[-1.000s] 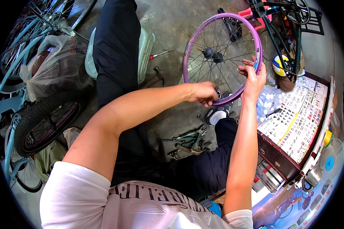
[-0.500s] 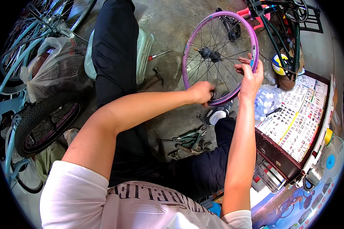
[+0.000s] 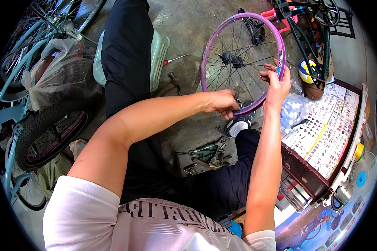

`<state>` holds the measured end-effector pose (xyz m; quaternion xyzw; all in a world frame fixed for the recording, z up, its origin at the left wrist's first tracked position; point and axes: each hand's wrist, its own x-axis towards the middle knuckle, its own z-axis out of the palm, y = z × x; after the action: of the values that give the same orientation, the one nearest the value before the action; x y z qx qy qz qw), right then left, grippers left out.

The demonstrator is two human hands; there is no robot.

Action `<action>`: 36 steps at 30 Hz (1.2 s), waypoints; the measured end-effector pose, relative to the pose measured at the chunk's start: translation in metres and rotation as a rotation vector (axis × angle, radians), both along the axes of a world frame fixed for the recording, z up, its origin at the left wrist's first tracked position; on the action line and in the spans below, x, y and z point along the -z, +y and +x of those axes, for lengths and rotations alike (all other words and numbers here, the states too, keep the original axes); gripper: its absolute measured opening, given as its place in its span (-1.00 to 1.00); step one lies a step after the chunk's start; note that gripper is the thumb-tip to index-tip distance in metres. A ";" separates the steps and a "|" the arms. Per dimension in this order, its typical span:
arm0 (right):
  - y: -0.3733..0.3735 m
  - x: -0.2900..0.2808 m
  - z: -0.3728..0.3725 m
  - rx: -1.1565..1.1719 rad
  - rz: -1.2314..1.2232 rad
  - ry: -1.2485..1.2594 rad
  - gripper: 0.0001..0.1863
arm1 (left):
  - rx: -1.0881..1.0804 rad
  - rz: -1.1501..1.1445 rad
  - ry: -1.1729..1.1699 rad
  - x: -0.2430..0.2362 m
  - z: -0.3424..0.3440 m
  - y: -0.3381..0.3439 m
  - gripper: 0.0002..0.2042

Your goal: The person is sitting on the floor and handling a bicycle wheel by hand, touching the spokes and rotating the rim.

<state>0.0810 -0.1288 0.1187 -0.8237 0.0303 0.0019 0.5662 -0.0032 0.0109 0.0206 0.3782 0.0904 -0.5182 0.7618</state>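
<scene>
A purple wheel rim [image 3: 204, 73] with dark spokes and a black hub [image 3: 230, 59] is tilted up before me. My right hand [image 3: 276, 79] grips its right side, thumb and fingers closed around the rim. At the rim's lower edge, my left hand [image 3: 224, 101] has curled fingers around a small shiny item among the spokes, too small and hidden to name. A dark shoe with a white sock [image 3: 238, 127] is beneath the wheel. Behind it lies another dark object [image 3: 255, 31], partly seen through the spokes.
Bicycles [image 3: 54, 129] crowd the left, beside a plastic bag [image 3: 54, 77] and pale plastic stool [image 3: 157, 54]. A screwdriver [image 3: 167, 62], hammer [image 3: 174, 81] and pliers [image 3: 211, 148] lie on the floor. At right are a frame [image 3: 295, 33], ball [image 3: 306, 71], chart-covered case [image 3: 322, 134] and fan [image 3: 362, 178].
My left hand's fingers curled at the lower rim half a second ago and are now slightly more extended. The wheel and my right hand have shifted only slightly.
</scene>
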 end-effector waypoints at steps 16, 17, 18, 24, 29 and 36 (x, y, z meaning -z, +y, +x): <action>0.002 -0.002 -0.002 0.020 -0.006 0.016 -0.54 | 0.040 0.398 -0.488 0.001 -0.009 -0.010 -0.66; 0.003 -0.002 -0.001 0.032 0.006 0.017 -0.54 | 0.067 0.516 -0.628 -0.001 -0.010 -0.009 -0.69; 0.004 -0.001 -0.001 0.042 0.019 0.020 -0.54 | -0.018 0.749 -0.911 0.000 -0.017 -0.010 -0.78; 0.001 0.004 -0.002 0.082 0.008 0.020 -0.56 | 0.024 0.865 -1.023 0.006 -0.021 -0.009 -0.82; 0.002 0.001 -0.001 0.073 0.013 0.021 -0.54 | -0.045 0.690 -0.860 0.015 -0.016 -0.014 -0.71; 0.000 0.001 -0.003 0.049 -0.005 -0.002 -0.53 | -0.037 0.050 -0.026 0.005 -0.003 -0.008 -0.63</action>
<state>0.0783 -0.1288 0.1181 -0.8240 0.0499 -0.0130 0.5643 -0.0065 0.0028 0.0160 0.4019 0.1004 -0.4968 0.7626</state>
